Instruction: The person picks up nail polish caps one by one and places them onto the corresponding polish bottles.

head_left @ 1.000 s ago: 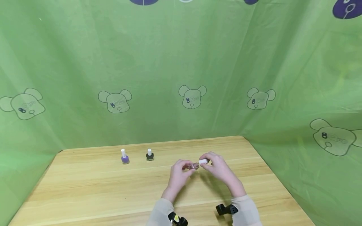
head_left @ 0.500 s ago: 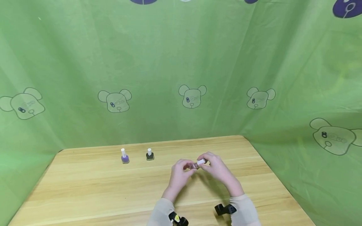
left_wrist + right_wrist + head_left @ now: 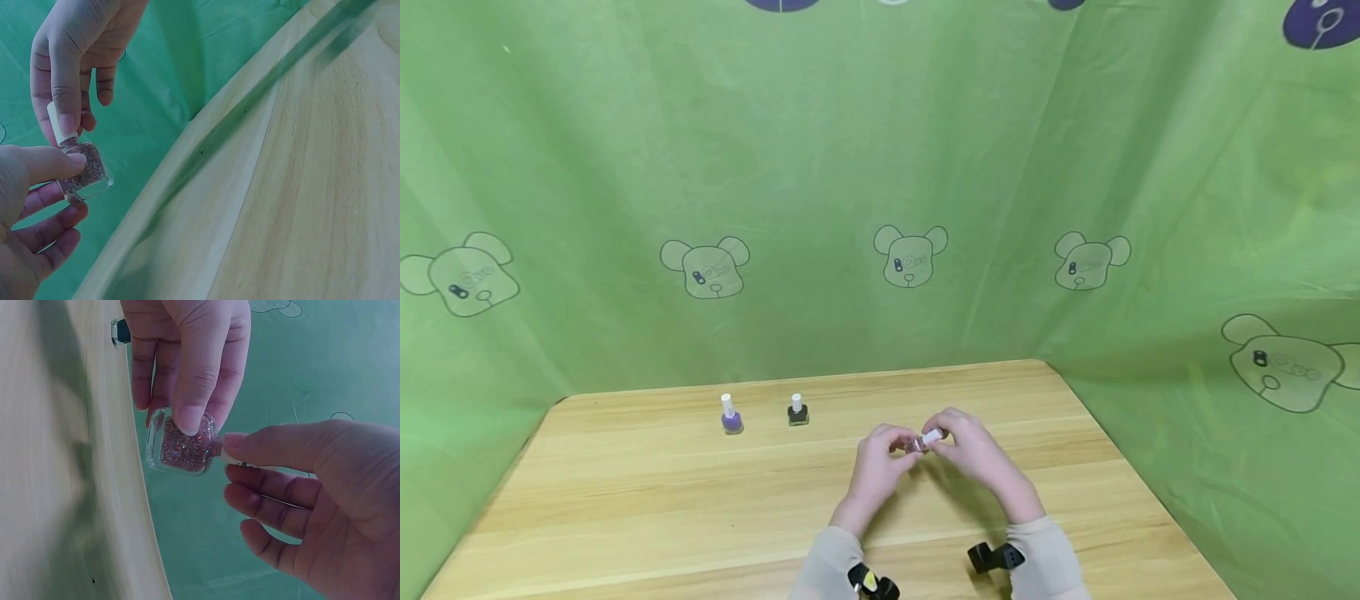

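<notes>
A small clear nail polish bottle (image 3: 184,450) filled with pinkish glitter is held above the table, tilted on its side. My left hand (image 3: 877,462) pinches its glass body between thumb and fingers, as the left wrist view also shows. With thumb and fingers, my right hand (image 3: 973,450) grips the white cap (image 3: 56,122), which sits at the bottle's neck. How far the cap is screwed down I cannot tell, since fingers cover part of it.
A purple nail polish bottle (image 3: 732,422) and a black one (image 3: 797,412), both white-capped, stand upright at the back left of the wooden table (image 3: 625,500). Green curtain (image 3: 820,167) hangs behind and at both sides.
One second ago a slight gap showed between cap and bottle neck. My right hand has since brought the cap left and down to the neck. The left hand has barely moved.
</notes>
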Demonstrator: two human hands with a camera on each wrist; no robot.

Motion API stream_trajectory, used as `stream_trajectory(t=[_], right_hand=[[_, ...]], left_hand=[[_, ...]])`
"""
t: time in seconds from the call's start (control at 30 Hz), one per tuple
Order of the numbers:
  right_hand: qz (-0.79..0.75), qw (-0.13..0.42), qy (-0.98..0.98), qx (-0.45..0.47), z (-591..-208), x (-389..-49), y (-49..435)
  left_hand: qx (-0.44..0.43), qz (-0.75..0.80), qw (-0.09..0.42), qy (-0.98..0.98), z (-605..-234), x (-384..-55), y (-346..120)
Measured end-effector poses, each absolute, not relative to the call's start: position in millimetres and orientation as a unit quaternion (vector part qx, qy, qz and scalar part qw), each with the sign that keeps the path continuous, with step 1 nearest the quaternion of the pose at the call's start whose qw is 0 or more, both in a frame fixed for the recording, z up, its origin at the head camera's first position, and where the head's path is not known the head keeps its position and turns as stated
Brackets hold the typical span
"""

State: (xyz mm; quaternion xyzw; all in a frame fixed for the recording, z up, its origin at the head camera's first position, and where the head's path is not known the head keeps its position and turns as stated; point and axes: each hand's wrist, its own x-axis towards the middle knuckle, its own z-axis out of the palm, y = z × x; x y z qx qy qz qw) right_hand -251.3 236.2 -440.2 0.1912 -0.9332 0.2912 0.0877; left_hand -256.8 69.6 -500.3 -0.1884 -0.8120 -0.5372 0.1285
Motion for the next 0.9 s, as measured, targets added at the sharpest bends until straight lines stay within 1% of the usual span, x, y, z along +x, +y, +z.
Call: stream_trajectory(t=[0.2, 0.4, 0.6, 0.73, 0.9], right_hand=[[0.296, 0.107, -0.928, 0.2, -440.8, -250.2, 237.2], [0.325, 0.095, -0.923, 0.182, -441.2, -253.4, 238.9], [0.405, 0.103, -0.891, 0.176, -448.0, -257.9, 233.9], [0.453, 0.094, -0.869, 0.176, -459.1, -262.7, 226.3], [0.456, 0.086, -0.871, 0.164, -468.1, -265.4, 219.8]], left_hand=[[-0.184, -0.562, 0.111, -0.799, -502.7, -258.1, 69.0], [-0.158, -0.611, 0.083, -0.771, -507.3, -262.2, 65.8], [-0.122, -0.649, 0.057, -0.749, -513.7, -268.7, 59.1], [-0.11, -0.671, 0.049, -0.732, -515.9, -270.7, 55.9], [-0.105, -0.687, 0.04, -0.718, -518.2, -271.6, 54.5]])
